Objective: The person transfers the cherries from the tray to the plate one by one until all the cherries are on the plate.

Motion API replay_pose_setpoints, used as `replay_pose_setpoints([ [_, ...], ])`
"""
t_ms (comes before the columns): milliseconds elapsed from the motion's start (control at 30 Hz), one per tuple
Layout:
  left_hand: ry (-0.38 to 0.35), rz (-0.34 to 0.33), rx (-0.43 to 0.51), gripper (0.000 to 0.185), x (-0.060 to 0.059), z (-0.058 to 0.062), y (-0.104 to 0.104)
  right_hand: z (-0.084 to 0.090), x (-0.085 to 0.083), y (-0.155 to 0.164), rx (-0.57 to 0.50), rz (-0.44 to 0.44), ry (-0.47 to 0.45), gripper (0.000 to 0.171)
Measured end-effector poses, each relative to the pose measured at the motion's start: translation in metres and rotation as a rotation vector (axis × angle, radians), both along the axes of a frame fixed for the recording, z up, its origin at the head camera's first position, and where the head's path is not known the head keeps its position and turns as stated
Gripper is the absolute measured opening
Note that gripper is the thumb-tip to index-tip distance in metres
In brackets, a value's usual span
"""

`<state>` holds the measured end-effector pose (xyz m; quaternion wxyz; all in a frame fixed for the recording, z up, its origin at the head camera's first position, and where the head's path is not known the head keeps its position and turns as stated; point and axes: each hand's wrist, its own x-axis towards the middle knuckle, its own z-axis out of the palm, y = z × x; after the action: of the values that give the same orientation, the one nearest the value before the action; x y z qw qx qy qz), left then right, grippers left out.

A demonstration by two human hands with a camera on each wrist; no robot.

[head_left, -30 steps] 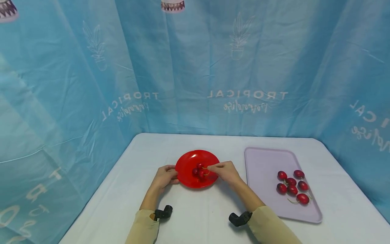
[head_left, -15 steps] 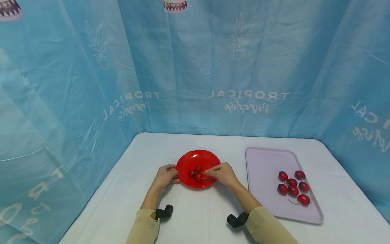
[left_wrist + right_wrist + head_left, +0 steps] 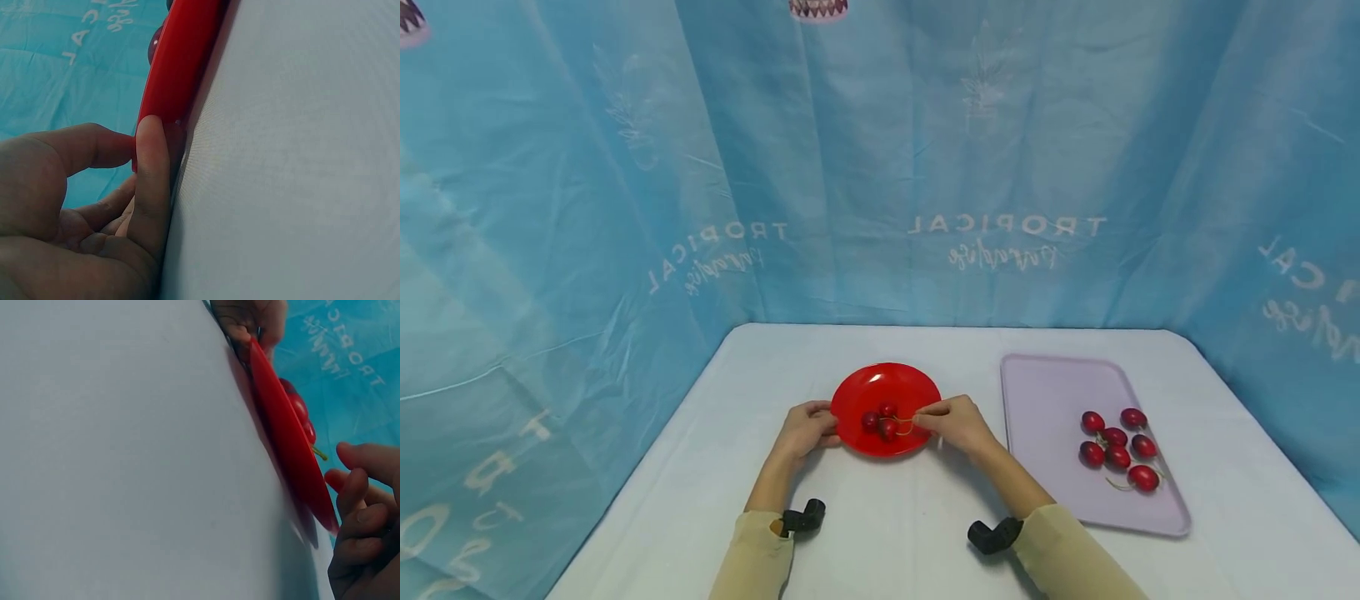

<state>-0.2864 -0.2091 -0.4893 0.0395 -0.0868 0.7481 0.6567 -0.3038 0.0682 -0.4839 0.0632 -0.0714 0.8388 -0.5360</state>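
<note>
A: Cherries (image 3: pixel 880 421), three of them, lie in a small cluster on the red plate (image 3: pixel 880 387), toward its near half. The plate itself sits on the white table (image 3: pixel 887 533), about midway across and just left of the lilac tray (image 3: pixel 1045 400).

B: And the left hand (image 3: pixel 807 430)?

A: It holds the plate's left rim. In the left wrist view the thumb lies on top of the rim and a finger (image 3: pixel 152 181) presses up along its underside against the table, so the rim is pinched between them.

B: The right hand (image 3: pixel 953 423)?

A: It is at the plate's right edge. In the head view its thumb and forefinger meet on a thin yellowish stem (image 3: pixel 904 419) that runs from the cherries. The right wrist view shows the other fingers (image 3: pixel 353 506) curled just beside the rim, apart from it.

B: Is the stem lifted?

A: I cannot tell; the cherries look as if they rest on the plate, and the stem is too thin to judge.

B: What else is there?

A: Six more cherries (image 3: pixel 1116 450) lie close together on the right half of the tray, well apart from the plate. A black wrist camera (image 3: pixel 801 517) sits on each forearm, at the cuffs of beige sleeves (image 3: pixel 1075 550). Blue printed cloth (image 3: pixel 925 167) with the word TROPICAL hangs behind and at both sides.
</note>
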Motion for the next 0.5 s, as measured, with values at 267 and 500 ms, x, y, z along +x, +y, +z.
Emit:
replay_pose_setpoints([
  [267,-0.001,0.004,-0.015,0.039,0.000,-0.002,-0.003,0.002,0.006,0.015,0.010,0.005,0.024,0.012],
  [500,0.004,0.014,-0.027,0.039,-0.002,0.000,0.001,0.013,0.009,0.031,0.039,0.004,0.058,0.014],
])
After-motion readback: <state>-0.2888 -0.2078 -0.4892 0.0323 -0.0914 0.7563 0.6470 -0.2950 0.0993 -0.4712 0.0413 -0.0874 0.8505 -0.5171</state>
